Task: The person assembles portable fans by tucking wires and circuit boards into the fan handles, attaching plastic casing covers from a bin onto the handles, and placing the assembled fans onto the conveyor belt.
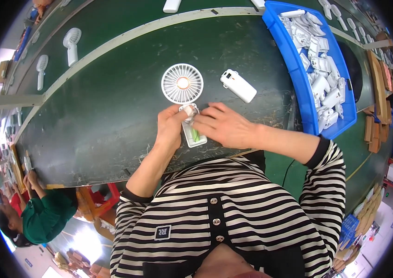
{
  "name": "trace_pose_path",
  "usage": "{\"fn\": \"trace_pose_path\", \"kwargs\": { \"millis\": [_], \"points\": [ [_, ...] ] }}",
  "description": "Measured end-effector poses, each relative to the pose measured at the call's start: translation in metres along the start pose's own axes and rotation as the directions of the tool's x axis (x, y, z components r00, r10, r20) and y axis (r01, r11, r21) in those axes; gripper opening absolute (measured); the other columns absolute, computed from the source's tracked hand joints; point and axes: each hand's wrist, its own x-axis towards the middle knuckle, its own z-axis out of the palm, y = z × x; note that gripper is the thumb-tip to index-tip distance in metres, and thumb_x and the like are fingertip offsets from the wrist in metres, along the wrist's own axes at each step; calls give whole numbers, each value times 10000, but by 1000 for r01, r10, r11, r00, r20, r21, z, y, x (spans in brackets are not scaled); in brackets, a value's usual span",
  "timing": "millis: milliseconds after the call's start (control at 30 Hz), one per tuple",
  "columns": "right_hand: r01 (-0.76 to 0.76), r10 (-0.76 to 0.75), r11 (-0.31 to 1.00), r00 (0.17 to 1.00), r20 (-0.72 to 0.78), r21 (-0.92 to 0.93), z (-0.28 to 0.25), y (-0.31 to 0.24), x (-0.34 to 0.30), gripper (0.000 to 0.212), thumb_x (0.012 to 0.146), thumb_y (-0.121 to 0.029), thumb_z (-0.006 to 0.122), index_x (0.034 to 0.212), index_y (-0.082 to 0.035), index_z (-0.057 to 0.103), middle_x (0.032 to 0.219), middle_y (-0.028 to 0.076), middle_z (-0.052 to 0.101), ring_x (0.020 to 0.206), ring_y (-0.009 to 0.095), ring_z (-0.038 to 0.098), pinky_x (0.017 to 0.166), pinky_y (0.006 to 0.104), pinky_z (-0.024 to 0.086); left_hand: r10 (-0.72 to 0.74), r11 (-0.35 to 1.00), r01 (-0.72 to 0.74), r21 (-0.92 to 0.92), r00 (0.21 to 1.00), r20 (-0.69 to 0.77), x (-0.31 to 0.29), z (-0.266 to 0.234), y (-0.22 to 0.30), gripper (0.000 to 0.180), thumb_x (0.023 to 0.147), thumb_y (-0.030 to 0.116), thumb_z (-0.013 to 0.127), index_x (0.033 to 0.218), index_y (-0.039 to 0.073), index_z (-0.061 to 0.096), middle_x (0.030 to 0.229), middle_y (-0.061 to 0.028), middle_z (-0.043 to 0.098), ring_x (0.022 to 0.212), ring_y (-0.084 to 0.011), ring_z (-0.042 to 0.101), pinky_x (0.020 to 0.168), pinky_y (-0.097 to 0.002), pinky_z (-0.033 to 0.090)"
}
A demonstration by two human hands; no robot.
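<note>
A white handheld fan with a round grille lies on the dark green workbench in front of me. Its handle points toward me and is uncovered, showing a green battery inside. My left hand grips the fan's neck, thumb pressed on the white part at the top of the handle. Over the handle from the right comes my right hand, fingers bent together at the inner parts; what they pinch, if anything, is hidden. To the upper right of that hand lies a loose white handle cover.
A blue bin full of white plastic shells stands at the right. Beyond a pale rail, more white fans lie on a green surface. A co-worker in a green top sits at the lower left.
</note>
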Motion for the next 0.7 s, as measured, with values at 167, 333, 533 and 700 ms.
{"fn": "trace_pose_path", "kwargs": {
  "millis": [167,333,533,700],
  "points": [
    [-333,388,914,884,-259,233,5,-9,-1,345,648,21,572,991,-12,554,1015,117,570,853,289,539,749,371,421,-90,993,88,-83,995,-29,7,4,2,187,813,108,582,931,-36,599,847,-84,614,727,-142,582,621,-264,471],
    [-461,544,839,723,-426,289,17,-6,18,219,648,17,589,862,-19,567,872,101,558,763,285,536,648,357,423,-114,989,110,-98,993,-43,4,5,8,203,817,107,578,958,-37,597,857,-88,616,751,-153,593,654,-285,492],
    [-516,585,811,717,-378,276,24,0,25,164,652,23,582,806,-26,554,807,67,536,720,266,517,611,366,409,-116,987,111,-116,993,-34,4,3,8,215,819,116,586,969,-37,598,860,-90,616,752,-153,596,652,-286,499],
    [-499,554,833,757,-347,239,24,4,26,179,650,24,583,818,-36,560,795,68,531,721,258,515,600,362,395,-110,990,106,-95,993,-43,6,2,5,226,817,131,593,967,-38,600,855,-88,615,738,-152,594,647,-285,498]
  ]
}}
